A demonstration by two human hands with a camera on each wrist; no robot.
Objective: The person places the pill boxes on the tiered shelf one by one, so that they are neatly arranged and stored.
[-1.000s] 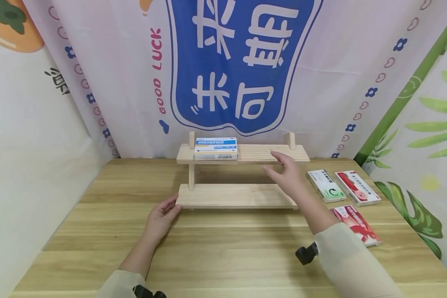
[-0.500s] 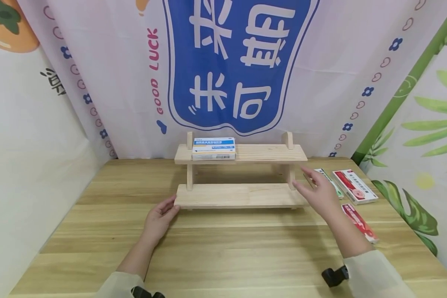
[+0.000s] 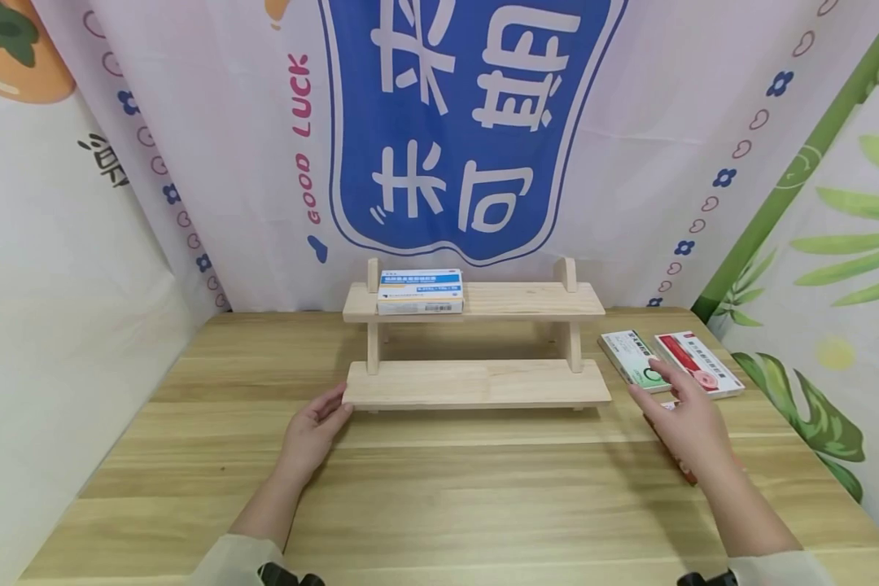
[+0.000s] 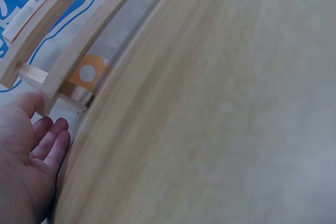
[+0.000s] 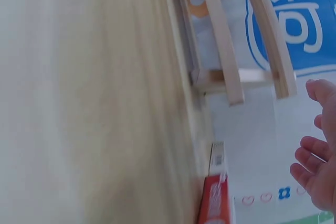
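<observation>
A two-tier wooden display shelf (image 3: 476, 384) stands at the back middle of the table. My left hand (image 3: 312, 435) grips the left end of its lower board, thumb at the front corner; in the left wrist view the other fingers hang loosely below. On the upper board, toward the left, lies a blue-and-white medicine box (image 3: 421, 291). My right hand (image 3: 692, 419) is open and holds nothing, hovering over a red medicine box (image 5: 214, 200) that it mostly hides in the head view. Just beyond the fingertips lies a green-and-white medicine box (image 3: 630, 356).
A red-and-white medicine box (image 3: 696, 362) lies beside the green one, near the table's right edge. Behind the shelf hangs a printed cloth (image 3: 264, 163) with a blue sign. The wooden table (image 3: 439, 496) extends in front of the shelf.
My right hand has moved right and toward me, from the shelf's right side to above the red medicine box. My left hand stays on the shelf's end.
</observation>
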